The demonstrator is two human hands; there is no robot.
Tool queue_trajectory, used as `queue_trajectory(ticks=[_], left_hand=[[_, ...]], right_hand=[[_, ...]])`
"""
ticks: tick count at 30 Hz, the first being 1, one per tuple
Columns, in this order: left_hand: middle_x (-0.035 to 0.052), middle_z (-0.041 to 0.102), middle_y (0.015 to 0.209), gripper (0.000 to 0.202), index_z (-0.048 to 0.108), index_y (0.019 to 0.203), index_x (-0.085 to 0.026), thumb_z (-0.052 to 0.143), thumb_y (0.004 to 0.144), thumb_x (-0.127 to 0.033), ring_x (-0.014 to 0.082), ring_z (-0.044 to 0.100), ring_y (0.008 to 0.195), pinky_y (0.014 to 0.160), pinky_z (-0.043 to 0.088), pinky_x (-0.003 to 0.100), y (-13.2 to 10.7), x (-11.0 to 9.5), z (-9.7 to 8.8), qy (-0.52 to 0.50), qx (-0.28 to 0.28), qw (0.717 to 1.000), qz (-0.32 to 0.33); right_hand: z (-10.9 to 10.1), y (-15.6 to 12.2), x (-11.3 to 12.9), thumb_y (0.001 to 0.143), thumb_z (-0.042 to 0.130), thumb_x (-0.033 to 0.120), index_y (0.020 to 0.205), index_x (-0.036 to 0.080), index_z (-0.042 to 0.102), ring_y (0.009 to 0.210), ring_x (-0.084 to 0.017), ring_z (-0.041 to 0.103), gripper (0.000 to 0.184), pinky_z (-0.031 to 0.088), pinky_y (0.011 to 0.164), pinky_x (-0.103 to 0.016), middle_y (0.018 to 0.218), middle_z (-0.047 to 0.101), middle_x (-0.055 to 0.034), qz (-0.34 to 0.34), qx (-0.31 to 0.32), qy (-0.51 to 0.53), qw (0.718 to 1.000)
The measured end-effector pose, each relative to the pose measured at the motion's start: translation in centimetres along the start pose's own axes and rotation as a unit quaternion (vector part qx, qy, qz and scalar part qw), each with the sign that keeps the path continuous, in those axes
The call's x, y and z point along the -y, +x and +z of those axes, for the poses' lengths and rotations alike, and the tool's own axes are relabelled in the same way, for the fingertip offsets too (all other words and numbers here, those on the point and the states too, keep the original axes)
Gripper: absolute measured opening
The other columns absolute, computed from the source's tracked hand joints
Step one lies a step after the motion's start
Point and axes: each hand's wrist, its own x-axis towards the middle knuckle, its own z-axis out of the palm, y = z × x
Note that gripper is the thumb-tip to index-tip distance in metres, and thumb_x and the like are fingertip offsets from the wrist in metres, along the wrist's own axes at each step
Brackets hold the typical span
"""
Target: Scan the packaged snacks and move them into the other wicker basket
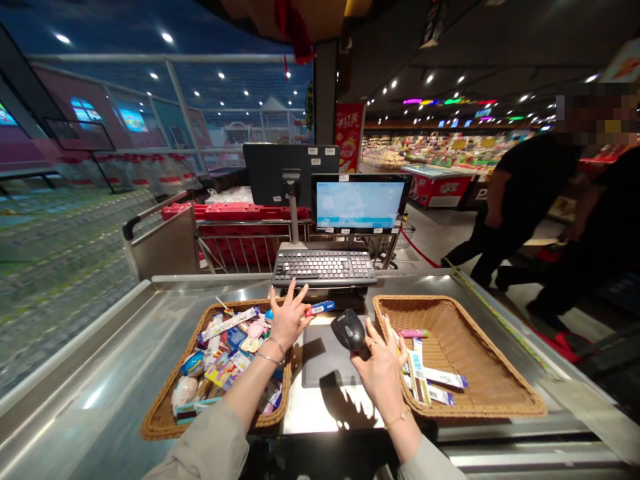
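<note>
My left hand (289,321) is over the right side of the left wicker basket (216,427). It pinches a small blue and red packet (321,308) near the thumb, with the other fingers spread. A black handheld barcode scanner (349,329) is in my right hand (381,363), its head turned toward the packet; its handle is mostly hidden. Mixed small sweets and snack packs (227,363) fill the left basket. Inside the right wicker basket (480,340) lie several slim wrapped bars (440,378) and a pink tube-like packet (414,333), all at its left side.
Behind the baskets stand a keyboard (325,265) and a lit screen (361,203), with a second monitor (280,173) seen from behind. The metal counter (110,373) has a raised rim. Beyond it is a cart (235,243). Two people in dark clothes (525,180) are at the right.
</note>
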Motion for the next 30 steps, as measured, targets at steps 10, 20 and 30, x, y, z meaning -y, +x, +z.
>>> queue_trajectory(ticks=[10,20,30], left_hand=[[0.006,0.047,0.147,0.016,0.069,0.096,-0.026,0.06,0.088,-0.037,0.0365,0.025,0.145,0.111,-0.002,0.075,0.1,-0.4,0.7,0.003,-0.002,1.0,0.009],[0.004,0.051,0.144,0.014,0.07,0.093,-0.026,0.064,0.085,-0.036,0.0352,0.029,0.143,0.111,0.001,0.075,0.2,-0.7,1.0,0.009,-0.032,0.999,0.011],[0.0046,0.052,0.143,0.013,0.069,0.092,-0.026,0.064,0.085,-0.036,0.0357,0.031,0.142,0.111,0.002,0.076,0.2,-0.8,1.1,0.014,-0.046,0.999,0.021]], right_hand=[[0.1,-0.2,-0.1,0.074,0.056,0.023,0.092,0.025,0.071,0.143,-0.032,0.025,0.024,0.013,0.11,-0.06,0.136,0.058,-0.0015,-0.009,0.003,-0.004,1.0],[0.1,-0.3,-0.3,0.074,0.057,0.023,0.095,0.025,0.071,0.143,-0.033,0.024,0.026,0.012,0.11,-0.06,0.137,0.057,-0.0011,-0.012,0.012,0.002,1.0],[0.0,-0.5,-0.3,0.073,0.058,0.022,0.095,0.027,0.071,0.143,-0.032,0.025,0.026,0.013,0.11,-0.059,0.136,0.058,-0.0001,-0.018,0.003,0.002,1.0]])
